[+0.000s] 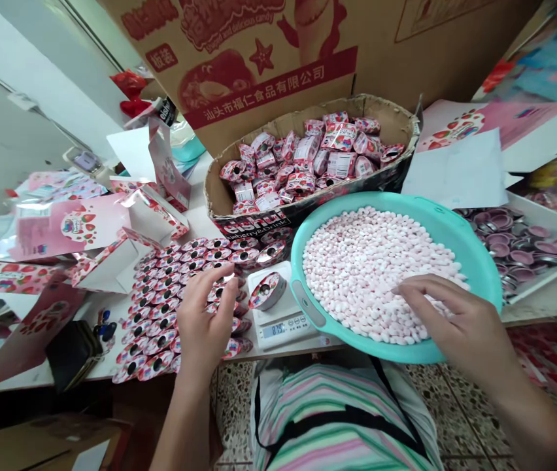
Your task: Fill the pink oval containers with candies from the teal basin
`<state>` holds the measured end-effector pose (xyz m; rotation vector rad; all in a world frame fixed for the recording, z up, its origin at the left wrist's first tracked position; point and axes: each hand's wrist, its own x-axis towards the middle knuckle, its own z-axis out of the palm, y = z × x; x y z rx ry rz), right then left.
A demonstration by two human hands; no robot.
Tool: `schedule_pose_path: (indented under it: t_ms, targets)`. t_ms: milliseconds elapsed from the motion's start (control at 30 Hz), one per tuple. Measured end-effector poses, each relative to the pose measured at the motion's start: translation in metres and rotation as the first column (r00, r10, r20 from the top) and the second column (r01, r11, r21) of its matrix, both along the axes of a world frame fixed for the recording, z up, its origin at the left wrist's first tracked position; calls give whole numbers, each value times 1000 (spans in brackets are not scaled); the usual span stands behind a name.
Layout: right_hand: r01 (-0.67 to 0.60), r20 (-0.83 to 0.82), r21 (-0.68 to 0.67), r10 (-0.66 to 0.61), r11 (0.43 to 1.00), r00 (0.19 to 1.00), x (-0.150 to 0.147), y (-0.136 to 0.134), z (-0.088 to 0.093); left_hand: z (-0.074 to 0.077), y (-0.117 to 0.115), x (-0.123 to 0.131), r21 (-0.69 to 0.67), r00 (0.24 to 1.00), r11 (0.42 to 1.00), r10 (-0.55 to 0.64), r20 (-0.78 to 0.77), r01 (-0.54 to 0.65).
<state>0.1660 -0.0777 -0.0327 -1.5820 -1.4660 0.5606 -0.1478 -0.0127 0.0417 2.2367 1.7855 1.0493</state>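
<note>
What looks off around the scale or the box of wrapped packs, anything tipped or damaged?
The round pink capsule sits tilted on the digital scale, leaning instead of lying flat. The cardboard box holding the wrapped packs has a ragged, torn rim, most visibly along its far edge.

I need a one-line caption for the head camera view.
Right hand on pale pink candies in a round turquoise plastic basin; left hand above round pink containers.
</note>
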Motion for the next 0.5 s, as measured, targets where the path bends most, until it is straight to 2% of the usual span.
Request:
schedule_pose_path:
  t_ms: [167,267,367,500]
  targets:
    - [12,-5,37,-12,999,1000,-8,5,3,-12,-18,-33,13,986,986,165,-36,-164]
    - [-6,-14,46,7,999,1000,-17,9,5,-18,-27,-48,-12,974,975,222,-36,-222]
    - [-35,0,48,35,998,999,-26,13,6,-26,-31,-51,-42,977,976,211,-12,-211]
    - [-50,25,14,49,999,998,-34,11,3,-46,-28,-28,-69,995,993,94,-34,-96]
